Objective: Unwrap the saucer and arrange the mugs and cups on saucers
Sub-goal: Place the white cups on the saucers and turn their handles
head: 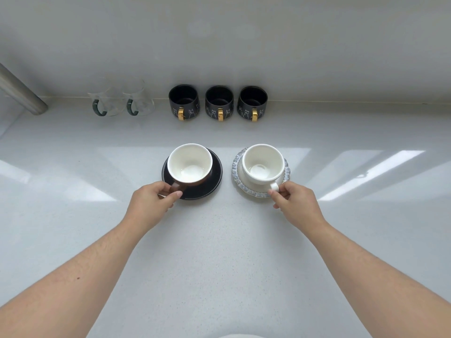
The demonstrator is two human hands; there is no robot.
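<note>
as hands [156, 198] grip, cups [189, 164] sit white-lined.

Speckled white countertop [219, 252], plain white wall [244, 45], window-light glare

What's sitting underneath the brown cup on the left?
A black saucer lies under the brown cup, its rim showing around the right and front. The saucer's middle is covered by the cup. The left hand pinches the cup's handle.
</note>
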